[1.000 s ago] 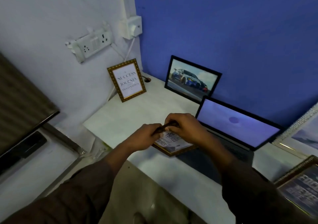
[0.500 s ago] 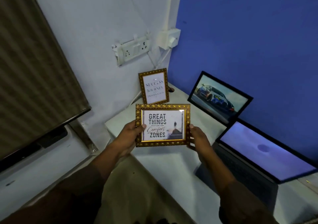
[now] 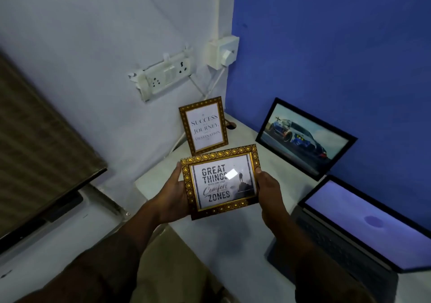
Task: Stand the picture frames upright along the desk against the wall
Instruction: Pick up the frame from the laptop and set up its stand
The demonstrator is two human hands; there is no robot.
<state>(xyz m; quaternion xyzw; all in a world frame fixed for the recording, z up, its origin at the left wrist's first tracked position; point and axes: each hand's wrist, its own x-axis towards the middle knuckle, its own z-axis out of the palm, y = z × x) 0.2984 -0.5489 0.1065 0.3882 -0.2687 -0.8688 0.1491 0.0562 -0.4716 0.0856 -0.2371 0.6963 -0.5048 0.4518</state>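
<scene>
A gold-framed "Great Things" picture (image 3: 221, 181) is held in the air above the white desk (image 3: 245, 232), facing me and slightly tilted. My left hand (image 3: 171, 196) grips its left edge and my right hand (image 3: 268, 187) grips its right edge. Behind it a gold-framed "Success" picture (image 3: 204, 125) stands upright against the white wall. A black-framed car picture (image 3: 303, 137) leans against the blue wall to the right.
An open laptop (image 3: 363, 230) sits on the desk at the right with its screen lit. A socket strip (image 3: 163, 79) and a plugged-in adapter (image 3: 222, 52) hang on the white wall, with cables running down. A dark striped panel (image 3: 39, 146) fills the left.
Both hands lifted the "Great Things" frame off the desk near the laptop and turned it to face me. Since half a second ago it has tilted slightly, with glare on its glass.
</scene>
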